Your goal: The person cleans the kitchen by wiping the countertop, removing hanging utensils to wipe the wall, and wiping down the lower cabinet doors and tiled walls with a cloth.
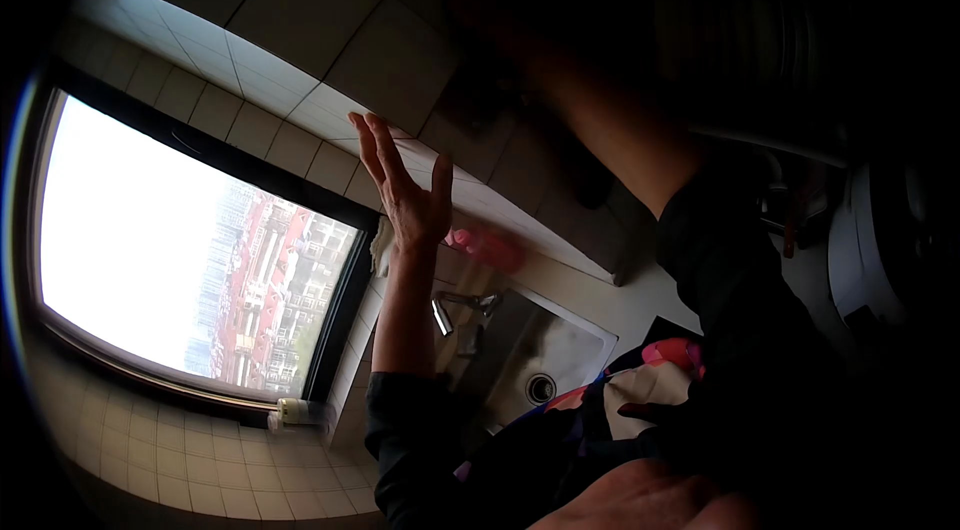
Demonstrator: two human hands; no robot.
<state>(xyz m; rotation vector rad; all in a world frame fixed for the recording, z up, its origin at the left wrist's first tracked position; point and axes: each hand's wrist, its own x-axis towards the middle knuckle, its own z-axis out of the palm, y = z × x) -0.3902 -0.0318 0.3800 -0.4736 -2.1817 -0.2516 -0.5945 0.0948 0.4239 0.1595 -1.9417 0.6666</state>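
Fingers [388, 154] spread, left hand [412, 214] near the window [180, 250]; right hand lost in dark, can't tell

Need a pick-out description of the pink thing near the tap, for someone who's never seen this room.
Start at the bright window, then go right in the picture to the metal sink. At its upper left is the chrome tap; the pink thing shows just above that. Its pink colour sets it apart from the grey metal of tap and sink.
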